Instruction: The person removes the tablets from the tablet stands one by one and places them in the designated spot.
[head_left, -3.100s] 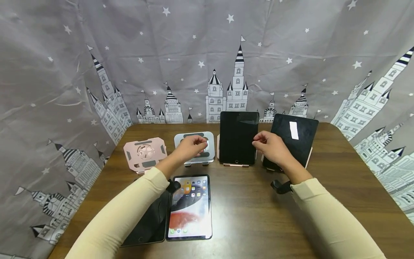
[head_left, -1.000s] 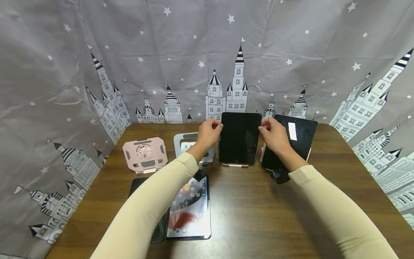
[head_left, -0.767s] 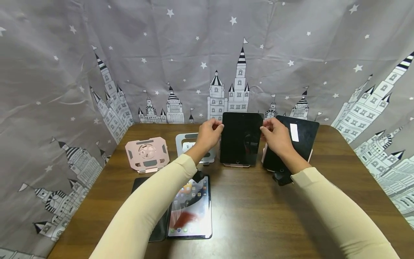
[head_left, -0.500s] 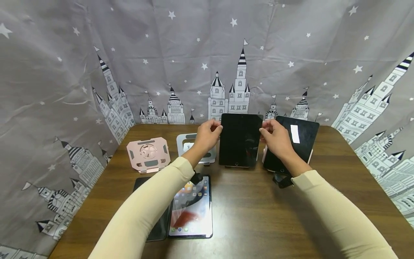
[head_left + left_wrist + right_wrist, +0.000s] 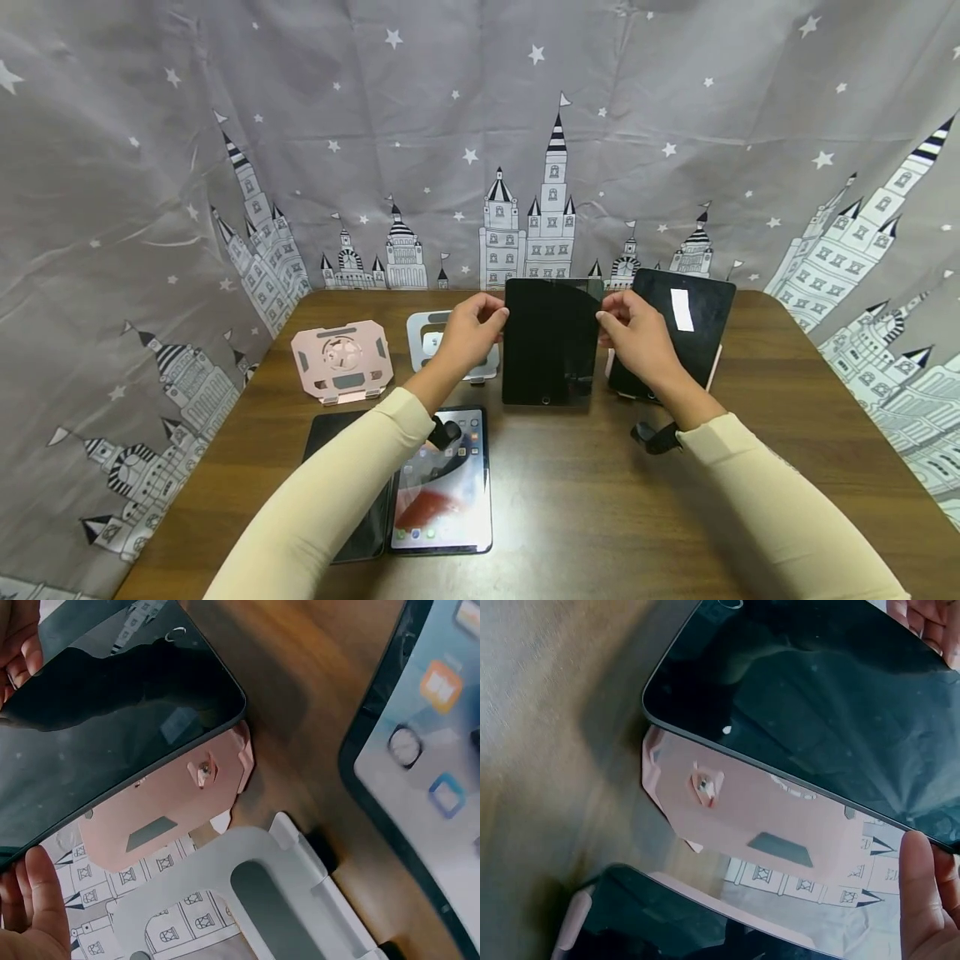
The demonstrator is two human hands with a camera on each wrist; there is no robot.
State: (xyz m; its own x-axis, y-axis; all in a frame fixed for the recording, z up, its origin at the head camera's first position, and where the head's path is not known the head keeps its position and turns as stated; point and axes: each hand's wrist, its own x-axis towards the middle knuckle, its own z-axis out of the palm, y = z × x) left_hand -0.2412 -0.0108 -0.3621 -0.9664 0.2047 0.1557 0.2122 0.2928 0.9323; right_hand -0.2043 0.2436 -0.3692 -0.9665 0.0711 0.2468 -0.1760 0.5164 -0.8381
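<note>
Between my two hands is a black tablet (image 5: 551,346) with a dark screen and a round home button near its lower edge. My left hand (image 5: 472,329) pinches its left edge, thumb in front, and my right hand (image 5: 633,333) pinches the right edge in the same way. In both wrist views the tablet stands off a pink tablet stand (image 5: 742,802) behind it, whose hinge and grey pad show below the tablet's edge. To the right, a second black tablet (image 5: 693,325) with a white sticker leans on another stand.
A grey-white stand (image 5: 217,877) and a pink stand (image 5: 342,362) stand at the back left. On the wooden table (image 5: 570,500) lie a lit tablet (image 5: 442,500) and, beside it, a dark tablet (image 5: 371,533) partly under my left sleeve. A grey castle-print curtain (image 5: 420,100) hangs behind.
Both hands came in from the sides and took hold of the middle tablet's edges. The tablet has since come off its stand, forward and slightly lower in the head view.
</note>
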